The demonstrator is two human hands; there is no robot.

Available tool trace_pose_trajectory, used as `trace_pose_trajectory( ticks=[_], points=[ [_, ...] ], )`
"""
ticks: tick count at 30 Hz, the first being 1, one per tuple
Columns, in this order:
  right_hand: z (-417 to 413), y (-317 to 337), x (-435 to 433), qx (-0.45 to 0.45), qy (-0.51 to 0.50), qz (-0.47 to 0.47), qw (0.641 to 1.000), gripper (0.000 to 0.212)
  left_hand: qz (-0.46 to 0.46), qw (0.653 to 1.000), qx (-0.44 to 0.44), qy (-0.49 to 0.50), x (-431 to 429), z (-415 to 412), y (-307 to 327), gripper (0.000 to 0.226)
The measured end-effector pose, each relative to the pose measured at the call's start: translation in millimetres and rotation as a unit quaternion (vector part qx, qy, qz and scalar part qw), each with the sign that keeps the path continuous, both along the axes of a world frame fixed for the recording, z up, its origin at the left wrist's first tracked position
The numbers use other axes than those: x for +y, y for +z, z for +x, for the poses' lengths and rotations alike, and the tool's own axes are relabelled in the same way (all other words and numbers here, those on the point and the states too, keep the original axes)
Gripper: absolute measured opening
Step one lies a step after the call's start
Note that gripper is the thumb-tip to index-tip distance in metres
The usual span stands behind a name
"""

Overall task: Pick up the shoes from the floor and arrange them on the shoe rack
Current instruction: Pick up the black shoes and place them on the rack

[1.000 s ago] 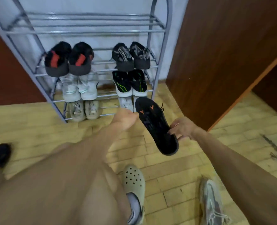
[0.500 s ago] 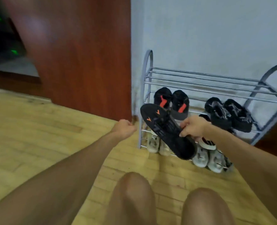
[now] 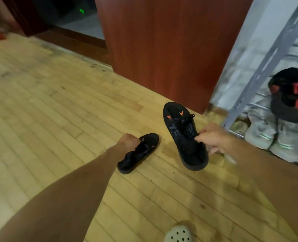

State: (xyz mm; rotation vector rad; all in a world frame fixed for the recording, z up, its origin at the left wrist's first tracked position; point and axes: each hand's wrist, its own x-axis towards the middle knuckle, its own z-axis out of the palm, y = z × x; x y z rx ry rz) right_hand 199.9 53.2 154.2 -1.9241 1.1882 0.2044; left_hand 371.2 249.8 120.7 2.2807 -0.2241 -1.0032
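Observation:
My right hand (image 3: 212, 137) grips a black shoe with orange marks (image 3: 181, 130) by its opening and holds it above the wooden floor. Its matching black shoe (image 3: 139, 154) lies on the floor to the left, and my left hand (image 3: 128, 142) is closed on its collar. The grey metal shoe rack (image 3: 267, 56) stands at the far right edge. On it sit a black shoe with red patches (image 3: 291, 96) and, lower down, pale grey shoes (image 3: 275, 135).
A brown wooden panel (image 3: 162, 41) rises just behind the shoes, left of the rack. A dark doorway (image 3: 74, 18) opens at the top left. My foot in a pale clog (image 3: 178, 234) shows at the bottom edge. Wood floor (image 3: 48, 110) spreads to the left.
My view has swung left and down, away from the rack. My left hand, a bare fist before, has reached the second black shoe on the floor and closed on it. The right hand still holds its shoe.

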Motion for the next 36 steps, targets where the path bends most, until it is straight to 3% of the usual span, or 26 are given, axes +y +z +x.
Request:
trace_pose_trajectory(
  ticks=[4, 10, 14, 19, 24, 28, 30, 33, 36],
  points=[
    [32.1, -74.5, 14.5, -0.019, -0.063, 0.008, 0.998, 0.004, 0.139, 0.987, -0.074, -0.020, 12.9, 17.0, -63.7, 0.038],
    [38.1, -184.5, 36.3, -0.012, -0.138, 0.087, 0.987, 0.006, 0.199, 0.969, -0.133, -0.061, 4.9, 43.4, -145.1, 0.051],
    [27.5, -224.0, 40.5, 0.001, -0.177, 0.131, 0.975, 0.006, 0.221, 0.969, -0.112, -0.006, 2.2, 57.0, -187.5, 0.058],
    [20.2, -234.1, 40.5, 0.017, -0.197, 0.177, 0.964, 0.026, 0.269, 0.958, -0.088, -0.049, 0.7, 32.8, -213.0, 0.055],
    [12.1, -236.1, 53.1, 0.042, -0.139, 0.176, 0.974, 0.044, 0.218, 0.974, -0.065, 0.024, -2.0, 12.3, -219.7, 0.048],
    [10.3, -231.1, 62.5, 0.063, -0.148, 0.287, 0.944, 0.060, 0.131, 0.991, -0.020, 0.019, -2.7, -9.5, -223.5, 0.046],
    [7.4, -230.4, 64.2, 0.054, -0.159, 0.311, 0.935, 0.061, 0.086, 0.994, 0.018, 0.064, -6.8, -22.6, -225.7, 0.052],
    [0.7, -226.6, 60.9, 0.041, -0.163, 0.276, 0.946, 0.060, 0.040, 0.985, 0.078, 0.149, -10.0, -31.7, -223.7, 0.061],
    [-9.2, -220.7, 49.6, 0.048, -0.151, 0.227, 0.961, 0.059, 0.014, 0.974, 0.146, 0.172, -14.5, -36.0, -217.7, 0.062]
  ],
)
